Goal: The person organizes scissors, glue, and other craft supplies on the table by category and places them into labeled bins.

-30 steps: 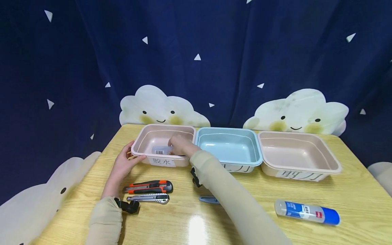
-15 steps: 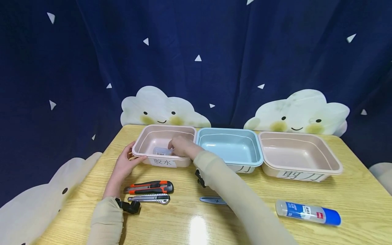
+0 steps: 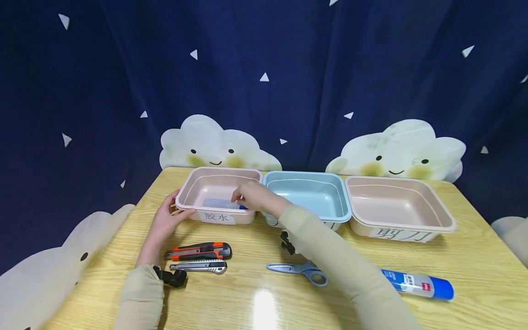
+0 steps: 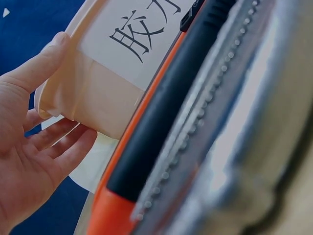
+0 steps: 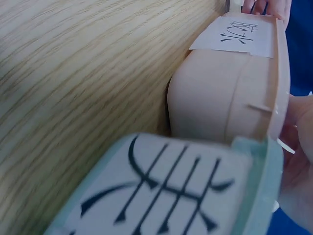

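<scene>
A clear glue bottle [image 3: 218,203] with a blue cap lies inside the left pink basin [image 3: 198,174], whose front carries a paper label. My left hand [image 3: 167,219] grips this basin's left front corner, the thumb at the rim and the fingers round the outer wall, as the left wrist view confirms. Over the basin's right end is my right hand [image 3: 257,196], fingers loosely bent just above the bottle's cap, apparently holding nothing. In the right wrist view, the basin wall partly hides the right hand [image 5: 299,161].
A blue basin [image 3: 305,174] and another pink basin [image 3: 400,181] continue the row. Nearer me lie an orange-black utility knife [image 3: 200,251], a silver utility knife [image 3: 200,266], blue scissors [image 3: 303,269] and a second glue bottle [image 3: 420,285], partly behind my right sleeve.
My right hand has risen slightly and shifted right, off the glue bottle, uncovering its blue cap. The scissors' handle has come into sight. My left hand stays on the basin.
</scene>
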Available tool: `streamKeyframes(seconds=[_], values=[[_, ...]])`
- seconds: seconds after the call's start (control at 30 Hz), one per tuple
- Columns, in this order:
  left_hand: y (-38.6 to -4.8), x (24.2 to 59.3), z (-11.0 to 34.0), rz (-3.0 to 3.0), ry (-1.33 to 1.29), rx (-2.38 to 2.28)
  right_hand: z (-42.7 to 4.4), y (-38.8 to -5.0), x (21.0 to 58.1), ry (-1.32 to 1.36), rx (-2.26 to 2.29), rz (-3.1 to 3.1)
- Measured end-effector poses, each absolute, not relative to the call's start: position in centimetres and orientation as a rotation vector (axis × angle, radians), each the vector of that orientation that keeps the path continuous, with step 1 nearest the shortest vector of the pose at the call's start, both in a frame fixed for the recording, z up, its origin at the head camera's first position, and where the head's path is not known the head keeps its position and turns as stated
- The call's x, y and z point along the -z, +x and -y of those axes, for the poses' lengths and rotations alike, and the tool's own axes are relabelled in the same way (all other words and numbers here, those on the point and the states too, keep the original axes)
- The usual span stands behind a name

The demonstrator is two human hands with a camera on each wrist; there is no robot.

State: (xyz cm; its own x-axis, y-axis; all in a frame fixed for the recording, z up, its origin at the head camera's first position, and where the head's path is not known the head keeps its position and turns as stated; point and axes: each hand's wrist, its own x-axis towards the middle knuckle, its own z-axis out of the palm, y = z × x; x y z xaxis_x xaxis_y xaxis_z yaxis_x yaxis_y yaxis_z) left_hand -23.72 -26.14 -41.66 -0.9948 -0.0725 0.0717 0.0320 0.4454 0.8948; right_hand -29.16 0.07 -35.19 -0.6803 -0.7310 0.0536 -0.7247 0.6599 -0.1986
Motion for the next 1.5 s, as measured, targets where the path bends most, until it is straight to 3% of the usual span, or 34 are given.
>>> streamKeyframes(seconds=[0.4, 0.8, 1.5], values=[[-23.8, 41.8, 25.9, 2.597, 0.037, 1.6, -4.6, -27.8, 34.2, -1.363, 0.62, -2.831], [-23.7, 41.7, 25.9, 2.589, 0.036, 1.622, -8.6, -25.2, 33.8, -1.474, 0.54, -2.875], [-23.6, 41.8, 26.0, 2.595, 0.032, 1.62, -17.5, -21.1, 33.6, -1.312, 0.421, -3.013]])
